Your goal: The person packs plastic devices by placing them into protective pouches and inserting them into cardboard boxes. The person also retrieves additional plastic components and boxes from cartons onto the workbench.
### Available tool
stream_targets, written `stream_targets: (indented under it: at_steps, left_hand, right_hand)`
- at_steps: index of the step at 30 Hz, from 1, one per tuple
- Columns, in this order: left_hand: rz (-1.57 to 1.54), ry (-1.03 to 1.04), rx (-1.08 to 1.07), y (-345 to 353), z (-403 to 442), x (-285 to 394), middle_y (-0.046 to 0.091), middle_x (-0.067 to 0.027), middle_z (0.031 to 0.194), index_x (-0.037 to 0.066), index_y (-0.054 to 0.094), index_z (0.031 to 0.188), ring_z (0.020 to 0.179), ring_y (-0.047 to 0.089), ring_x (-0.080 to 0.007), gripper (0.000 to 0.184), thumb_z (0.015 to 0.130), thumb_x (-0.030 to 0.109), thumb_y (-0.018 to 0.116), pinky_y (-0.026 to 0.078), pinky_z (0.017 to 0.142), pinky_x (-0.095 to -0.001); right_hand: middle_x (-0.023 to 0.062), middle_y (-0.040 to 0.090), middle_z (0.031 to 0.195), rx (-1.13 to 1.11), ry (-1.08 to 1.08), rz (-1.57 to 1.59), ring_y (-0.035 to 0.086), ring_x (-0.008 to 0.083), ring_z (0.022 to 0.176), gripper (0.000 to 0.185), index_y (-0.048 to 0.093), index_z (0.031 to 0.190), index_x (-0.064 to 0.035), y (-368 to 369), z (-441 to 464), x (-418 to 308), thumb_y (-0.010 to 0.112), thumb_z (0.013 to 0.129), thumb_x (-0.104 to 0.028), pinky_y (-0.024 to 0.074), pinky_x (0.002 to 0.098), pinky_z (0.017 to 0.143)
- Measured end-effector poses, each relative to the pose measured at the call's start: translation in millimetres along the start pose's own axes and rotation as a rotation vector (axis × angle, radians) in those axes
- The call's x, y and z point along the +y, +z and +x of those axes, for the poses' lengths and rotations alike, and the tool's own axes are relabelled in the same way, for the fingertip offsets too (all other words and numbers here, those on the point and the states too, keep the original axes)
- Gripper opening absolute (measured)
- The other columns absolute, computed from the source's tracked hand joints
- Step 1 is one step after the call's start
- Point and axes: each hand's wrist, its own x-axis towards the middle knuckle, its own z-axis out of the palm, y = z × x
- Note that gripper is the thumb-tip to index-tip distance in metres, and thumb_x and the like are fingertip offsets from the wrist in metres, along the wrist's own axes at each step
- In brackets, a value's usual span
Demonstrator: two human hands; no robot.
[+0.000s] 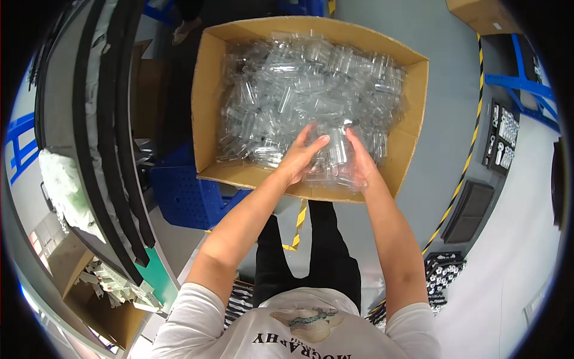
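Note:
A large open cardboard box (415,128) is full of clear plastic pieces (286,99), jumbled together. Both hands reach in over its near side. My left hand (301,157) is at the left of a small cluster of the clear pieces, thumb and fingers curved around it. On the cluster's right side is my right hand (361,157), its fingers pointing away from me. Between the two hands, several clear pieces (336,149) are gathered. Parts of the fingers are hidden behind the transparent plastic.
A blue plastic stool (179,190) stands left of the box. Farther left runs a long bench with black edges (113,137). Below it is a cardboard box (110,311) of white pieces. Black trays (469,212) lie at the right, past yellow-black floor tape. Another person's foot (186,30) shows at the upper left.

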Motion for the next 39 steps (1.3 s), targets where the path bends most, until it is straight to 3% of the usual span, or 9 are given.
stream_targets:
  at_steps: [1,7,12,15,25,28,33,37,39]
  left_hand:
    - [0.040,-0.015,-0.007,-1,-2,6,0.019,-0.0141,0.151,0.018,0.017,0.149,0.137,0.027,-0.0323,0.092,0.079,0.045,0.072,0.042,0.095,-0.0525]
    - [0.167,0.015,-0.019,-6,-11,32,0.033,-0.0144,0.146,0.011,0.040,0.140,0.136,0.030,-0.0286,0.074,0.082,0.046,0.068,0.044,0.094,-0.0507]
    - [0.152,0.068,-0.066,-3,-37,66,0.031,-0.0139,0.147,0.006,0.036,0.140,0.138,0.026,-0.0279,0.072,0.088,0.047,0.061,0.038,0.101,-0.0543]
    - [0.124,0.129,-0.026,-1,-57,83,0.041,-0.0146,0.140,0.007,0.044,0.136,0.129,0.039,-0.0288,0.071,0.082,0.047,0.067,0.044,0.095,-0.0509]
    - [0.023,0.320,0.033,3,-174,129,0.052,-0.0121,0.129,0.007,0.047,0.134,0.118,0.051,-0.0250,0.073,0.079,0.049,0.070,0.046,0.092,-0.0476]
    - [0.013,0.419,0.073,1,-209,127,0.058,-0.0109,0.122,0.007,0.050,0.131,0.110,0.057,-0.0245,0.074,0.076,0.052,0.071,0.049,0.088,-0.0442]
    - [0.197,0.691,0.183,-30,-243,127,0.060,-0.0136,0.118,0.006,0.061,0.121,0.098,0.062,-0.0243,0.074,0.072,0.061,0.070,0.055,0.072,-0.0421]
    - [0.116,0.774,-0.030,-72,-314,151,0.051,-0.0182,0.127,0.002,0.058,0.122,0.115,0.052,-0.0304,0.070,0.078,0.056,0.067,0.051,0.082,-0.0490]
    - [0.114,0.802,0.006,-93,-382,162,0.052,-0.0181,0.126,0.002,0.058,0.123,0.113,0.053,-0.0302,0.071,0.078,0.056,0.067,0.051,0.081,-0.0484]
  right_hand:
    - [0.0035,0.059,0.112,-0.005,0.026,0.008,0.059,0.0197,0.099,0.053,0.051,0.126,-0.0163,5,-1,-5,0.058,0.087,-0.052,0.0525,0.0447,0.080]
    - [0.0034,0.061,0.102,-0.027,-0.051,-0.029,0.061,0.0191,0.089,0.051,0.053,0.122,-0.0136,62,-34,-41,0.059,0.087,-0.050,0.0536,0.0443,0.076]
    - [0.0048,0.061,0.101,-0.153,-0.055,-0.099,0.061,0.0190,0.090,0.051,0.054,0.120,-0.0108,79,-40,-64,0.062,0.085,-0.047,0.0534,0.0399,0.072]
    - [0.0040,0.062,0.098,-0.196,-0.092,-0.155,0.062,0.0173,0.086,0.048,0.056,0.117,-0.0105,101,-54,-77,0.062,0.086,-0.046,0.0543,0.0368,0.068]
    - [0.0046,0.064,0.091,-0.329,-0.143,-0.363,0.064,0.0162,0.070,0.045,0.057,0.115,-0.0092,189,-143,-95,0.057,0.088,-0.046,0.0551,0.0330,0.057]
    - [0.0073,0.066,0.094,-0.421,-0.162,-0.401,0.066,0.0207,0.075,0.041,0.059,0.110,-0.0103,210,-176,-89,0.050,0.092,-0.045,0.0591,0.0394,0.064]
    - [0.0084,0.065,0.096,-0.431,-0.224,-0.510,0.067,0.0227,0.077,0.050,0.057,0.115,-0.0079,282,-250,-42,0.048,0.091,-0.051,0.0584,0.0402,0.061]
    - [0.0116,0.064,0.103,-0.510,-0.249,-0.594,0.067,0.0274,0.084,0.051,0.056,0.117,-0.0075,350,-320,-7,0.044,0.092,-0.051,0.0586,0.0453,0.067]
    - [0.0144,0.064,0.109,-0.595,-0.233,-0.681,0.066,0.0295,0.092,0.051,0.053,0.120,-0.0069,389,-348,16,0.041,0.094,-0.049,0.0583,0.0473,0.073]
